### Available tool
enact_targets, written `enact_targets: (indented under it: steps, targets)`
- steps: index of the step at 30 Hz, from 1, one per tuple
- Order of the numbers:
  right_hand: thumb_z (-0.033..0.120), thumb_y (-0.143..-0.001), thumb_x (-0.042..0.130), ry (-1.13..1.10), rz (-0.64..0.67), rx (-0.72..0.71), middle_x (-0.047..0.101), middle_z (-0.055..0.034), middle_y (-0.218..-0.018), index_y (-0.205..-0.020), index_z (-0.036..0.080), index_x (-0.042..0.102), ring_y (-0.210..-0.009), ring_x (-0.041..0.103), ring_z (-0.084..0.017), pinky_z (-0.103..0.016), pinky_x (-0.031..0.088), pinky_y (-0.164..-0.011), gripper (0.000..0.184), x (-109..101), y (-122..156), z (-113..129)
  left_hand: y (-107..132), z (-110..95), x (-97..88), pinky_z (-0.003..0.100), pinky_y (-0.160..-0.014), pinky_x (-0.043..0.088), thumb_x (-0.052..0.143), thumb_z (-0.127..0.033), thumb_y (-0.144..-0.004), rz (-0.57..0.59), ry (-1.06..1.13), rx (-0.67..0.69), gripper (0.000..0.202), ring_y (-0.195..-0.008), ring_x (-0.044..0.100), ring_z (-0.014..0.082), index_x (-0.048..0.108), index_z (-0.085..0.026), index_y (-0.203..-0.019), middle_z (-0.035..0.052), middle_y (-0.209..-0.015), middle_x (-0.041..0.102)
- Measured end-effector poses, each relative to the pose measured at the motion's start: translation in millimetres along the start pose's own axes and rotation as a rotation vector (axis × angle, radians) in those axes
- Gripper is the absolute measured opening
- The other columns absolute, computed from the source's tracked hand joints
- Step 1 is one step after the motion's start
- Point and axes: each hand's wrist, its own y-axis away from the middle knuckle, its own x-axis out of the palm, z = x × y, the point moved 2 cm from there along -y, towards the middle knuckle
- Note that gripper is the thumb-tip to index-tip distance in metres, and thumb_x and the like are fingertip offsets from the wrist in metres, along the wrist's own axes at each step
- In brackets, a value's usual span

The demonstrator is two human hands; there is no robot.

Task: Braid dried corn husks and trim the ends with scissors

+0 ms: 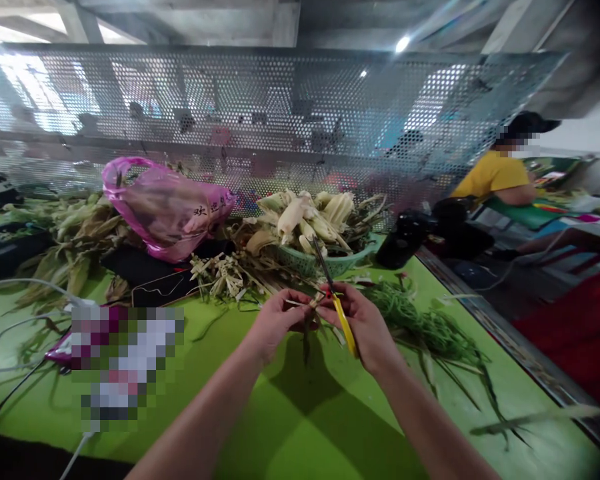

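Observation:
My left hand is closed, its thumb and fingertips pinching a small bundle of corn husk strips above the green table. My right hand meets it there, its fingertips touching the same bundle. Scissors with yellow handles are tucked in my right hand, their dark blades pointing up and away from me. Part of the bundle is hidden behind my fingers. Just beyond my hands, a pale green basket holds light-coloured husk pieces.
A pink plastic bag stands at the back left beside heaped husks. Green strands lie to the right. A power strip with cables is at left. Behind rises a perforated metal screen. A person in yellow sits at right.

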Motion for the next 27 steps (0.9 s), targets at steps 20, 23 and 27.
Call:
enact_targets:
  steps: [20, 23, 27]
  targets:
    - [0.026, -0.060, 0.081, -0.109, -0.065, 0.026, 0.060, 0.0020, -0.075, -0.101, 0.022, 0.064, -0.065, 0.056, -0.013, -0.024, 0.046, -0.058, 0.045, -8, 3, 8, -4, -10, -5.0, 0.027, -0.069, 0.044, 0.061, -0.020, -0.074, 0.009, -0.640, 0.256, 0.005, -0.068, 0.056, 0.0143, 0.064, -0.016, -0.073, 0.0018, -0.070, 0.064]
    - [0.027, -0.060, 0.080, -0.047, -0.031, 0.020, 0.064, 0.0001, -0.079, -0.102, 0.021, 0.063, -0.072, 0.060, -0.016, -0.027, 0.050, -0.065, 0.045, -7, 3, 8, -3, -15, -8.6, 0.029, -0.077, 0.044, 0.058, -0.024, -0.079, 0.048, -0.685, 0.239, 0.016, -0.082, 0.060, 0.0174, 0.068, -0.017, -0.088, 0.0049, -0.087, 0.070]
    - [0.026, -0.060, 0.079, 0.003, 0.028, 0.002, 0.068, -0.0045, -0.092, -0.102, 0.021, 0.062, -0.079, 0.064, -0.018, -0.032, 0.052, -0.075, 0.046, -3, 3, 9, -2, -18, -9.0, 0.030, -0.082, 0.044, 0.057, -0.030, -0.082, 0.088, -0.565, 0.129, 0.024, -0.088, 0.061, 0.0183, 0.068, -0.016, -0.097, 0.0066, -0.094, 0.070]
